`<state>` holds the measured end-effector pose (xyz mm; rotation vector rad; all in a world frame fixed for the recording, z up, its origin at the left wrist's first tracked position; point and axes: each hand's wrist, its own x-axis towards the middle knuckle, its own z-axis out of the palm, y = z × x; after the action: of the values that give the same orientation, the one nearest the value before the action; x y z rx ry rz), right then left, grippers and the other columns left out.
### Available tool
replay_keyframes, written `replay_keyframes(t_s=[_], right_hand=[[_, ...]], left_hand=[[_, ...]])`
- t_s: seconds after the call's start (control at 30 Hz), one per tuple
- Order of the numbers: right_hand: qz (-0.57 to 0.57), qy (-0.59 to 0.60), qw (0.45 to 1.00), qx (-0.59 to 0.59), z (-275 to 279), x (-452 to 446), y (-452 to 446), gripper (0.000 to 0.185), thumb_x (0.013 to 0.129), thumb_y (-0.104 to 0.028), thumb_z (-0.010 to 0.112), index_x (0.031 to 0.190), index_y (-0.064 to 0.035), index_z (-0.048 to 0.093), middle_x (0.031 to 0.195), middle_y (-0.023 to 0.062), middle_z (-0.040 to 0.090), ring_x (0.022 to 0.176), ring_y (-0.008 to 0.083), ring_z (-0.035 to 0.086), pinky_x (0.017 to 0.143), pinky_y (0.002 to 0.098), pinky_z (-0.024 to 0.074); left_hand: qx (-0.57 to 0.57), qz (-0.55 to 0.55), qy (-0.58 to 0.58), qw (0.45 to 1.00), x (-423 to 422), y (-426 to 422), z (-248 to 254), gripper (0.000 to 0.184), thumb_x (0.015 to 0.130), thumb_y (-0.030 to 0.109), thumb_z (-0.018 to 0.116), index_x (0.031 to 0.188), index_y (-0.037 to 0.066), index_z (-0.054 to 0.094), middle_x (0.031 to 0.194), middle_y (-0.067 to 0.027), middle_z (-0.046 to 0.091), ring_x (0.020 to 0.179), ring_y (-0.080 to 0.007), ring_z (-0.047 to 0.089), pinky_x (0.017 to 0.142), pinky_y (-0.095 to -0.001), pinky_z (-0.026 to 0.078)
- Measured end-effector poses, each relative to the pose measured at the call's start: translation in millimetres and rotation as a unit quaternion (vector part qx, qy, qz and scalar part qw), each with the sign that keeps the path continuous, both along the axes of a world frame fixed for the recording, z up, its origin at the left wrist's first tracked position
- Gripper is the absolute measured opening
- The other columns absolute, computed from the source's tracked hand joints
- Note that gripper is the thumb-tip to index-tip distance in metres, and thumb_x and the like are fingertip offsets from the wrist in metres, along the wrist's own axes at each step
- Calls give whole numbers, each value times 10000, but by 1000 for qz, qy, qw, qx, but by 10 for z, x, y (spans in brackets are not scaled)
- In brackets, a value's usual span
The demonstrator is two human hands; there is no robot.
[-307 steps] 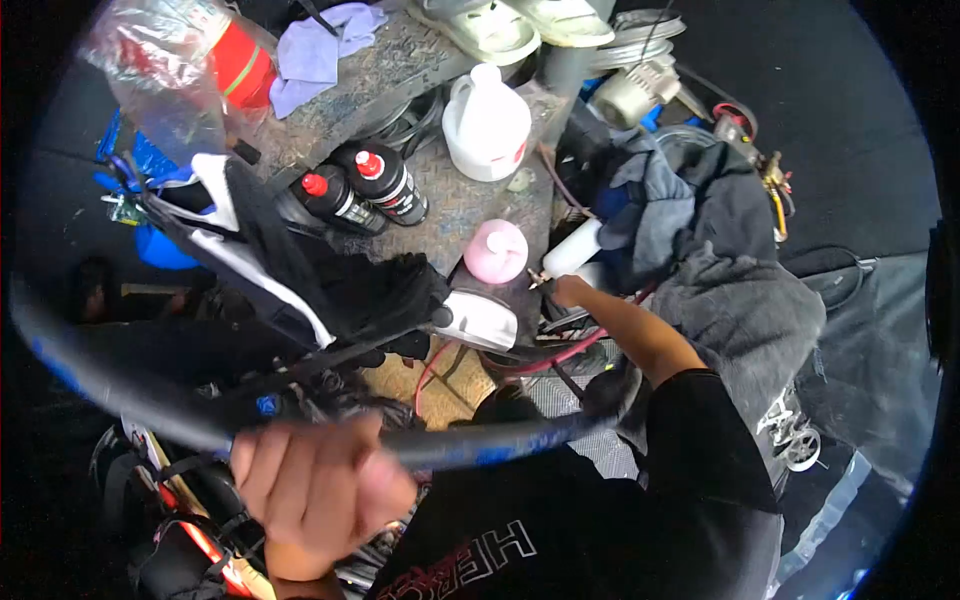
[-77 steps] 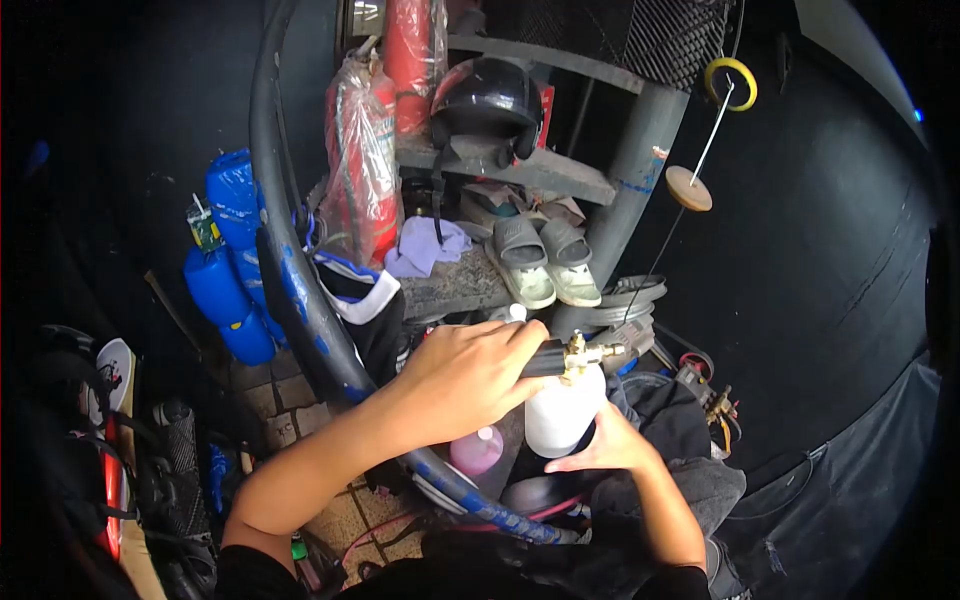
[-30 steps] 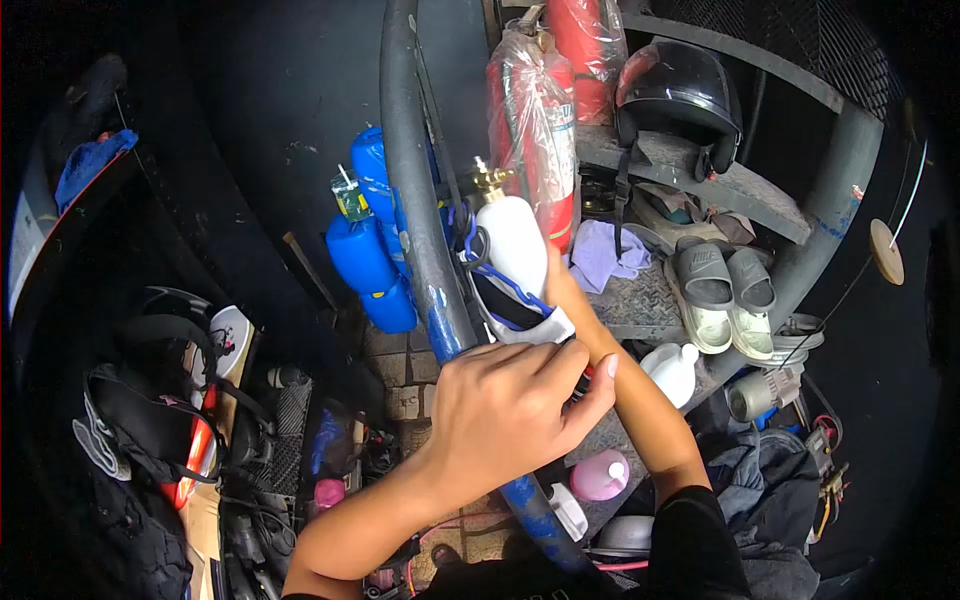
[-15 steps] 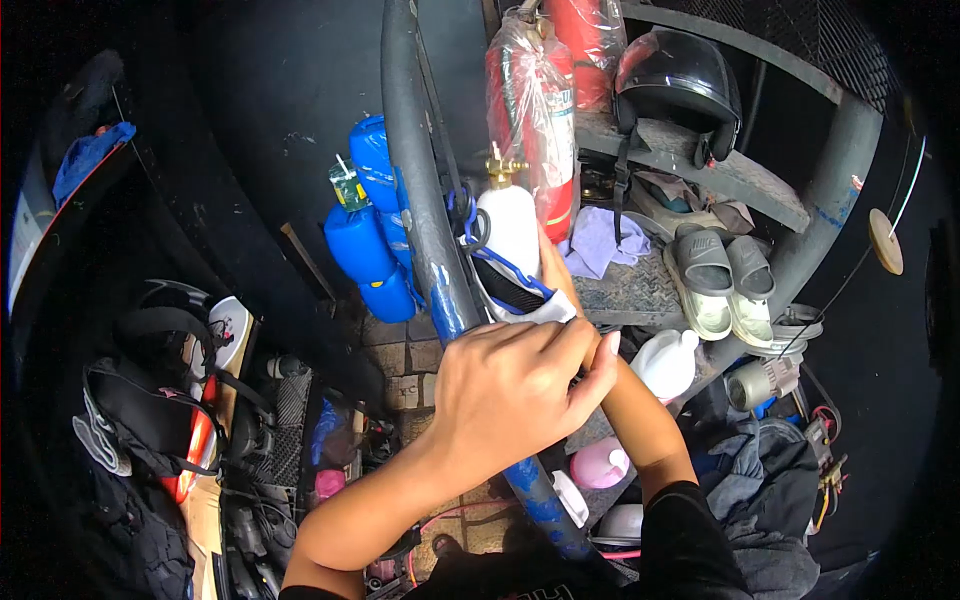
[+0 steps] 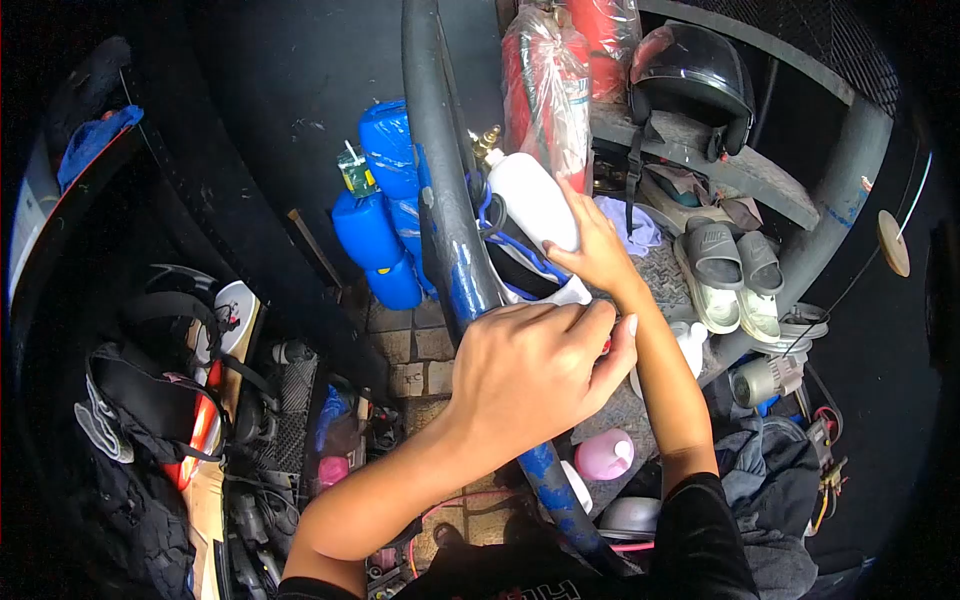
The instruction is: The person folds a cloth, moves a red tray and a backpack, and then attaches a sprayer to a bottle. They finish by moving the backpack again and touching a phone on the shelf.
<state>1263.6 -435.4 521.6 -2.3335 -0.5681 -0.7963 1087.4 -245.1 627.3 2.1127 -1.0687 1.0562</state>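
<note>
A white gas cylinder leans to the left, its brass valve at the upper end beside the curved metal railing. My right hand grips the cylinder's lower right side, thumb and fingers spread around it. Just below, a white and black pouch with blue trim lies against the railing. My left hand is closed over the railing by the pouch's near edge, thumb pressed to the curled fingers. A small red bit shows at those fingertips; what they hold is hidden.
Plastic-wrapped fire extinguishers and a black helmet stand on steps behind. Grey slippers, a purple cloth and a pink bottle are to the right. Blue containers stand beyond the railing.
The cylinder has gone from upright to tilted left. My right hand has come up and into view on its side. My left hand stays closed at the railing.
</note>
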Motion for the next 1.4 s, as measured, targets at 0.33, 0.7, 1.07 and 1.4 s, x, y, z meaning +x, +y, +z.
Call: replay_keyframes(t_s=[0.33,0.7,1.07,1.4], right_hand=[[-8,-9,999,41,-292,142,100,1141,720,-329,874,1637,-114,230,1490,237,509,1333,423,519,1091,574,383],[-25,-85,989,118,-490,248,318,1119,702,-354,912,1578,-9,307,1389,288,533,1267,439,552,1058,457,456],[42,-35,998,40,-83,404,97,1291,623,-385,926,1606,19,193,1389,337,549,1251,473,583,1054,471,486],[28,53,985,161,673,-186,118,1174,666,-338,915,1585,21,279,1409,273,581,1324,367,573,1131,419,436]], left_hand=[[6,11,-2,1000,-30,-4,23,315,882,201,756,651,99,567,532,-47,554,436,-237,577,446,-359,450],[1,14,-3,1000,-28,-21,4,303,900,207,743,663,98,589,546,-38,577,449,-230,590,458,-360,461],[19,23,16,999,-42,-10,13,267,908,195,724,694,90,605,574,-60,607,486,-255,621,475,-381,477],[7,17,25,1000,-82,18,31,196,929,208,706,784,95,636,578,-48,612,499,-259,629,491,-390,489]])
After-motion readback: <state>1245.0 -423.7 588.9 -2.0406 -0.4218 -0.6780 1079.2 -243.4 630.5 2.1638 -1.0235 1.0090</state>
